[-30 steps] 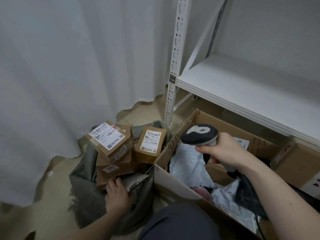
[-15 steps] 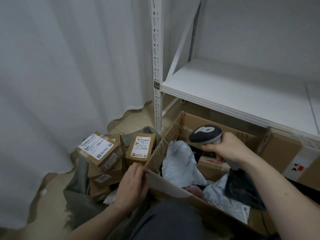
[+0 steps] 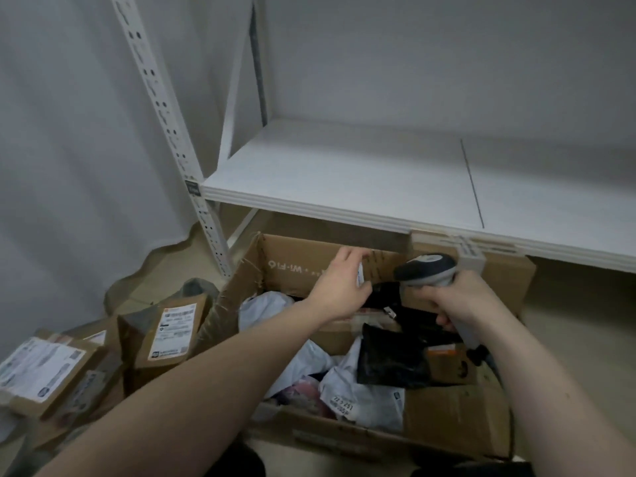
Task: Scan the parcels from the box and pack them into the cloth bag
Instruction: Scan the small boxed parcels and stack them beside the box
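The open cardboard box (image 3: 296,265) lies under the shelf, filled with white poly parcels (image 3: 361,397), a black poly parcel (image 3: 389,356) and a small brown carton (image 3: 451,366). My left hand (image 3: 339,287) reaches to the box's far wall and pinches the white-labelled edge of a dark parcel (image 3: 382,292). My right hand (image 3: 461,299) grips the grey handheld scanner (image 3: 426,270), head pointing left just beside that parcel. At the lower left the grey-green cloth bag (image 3: 196,287) holds several labelled brown parcels (image 3: 172,332), among them a tilted one (image 3: 41,373).
A white shelf board (image 3: 378,180) overhangs the box's far side, carried by a perforated white upright (image 3: 172,132). A pale curtain (image 3: 69,132) hangs at the left down to the beige floor (image 3: 161,266). The scanner's cable (image 3: 495,370) trails down inside the box at the right.
My left hand left the box's near flap by the bag and crossed into the box to the far wall. The view swung right; the scanner stayed over the box.
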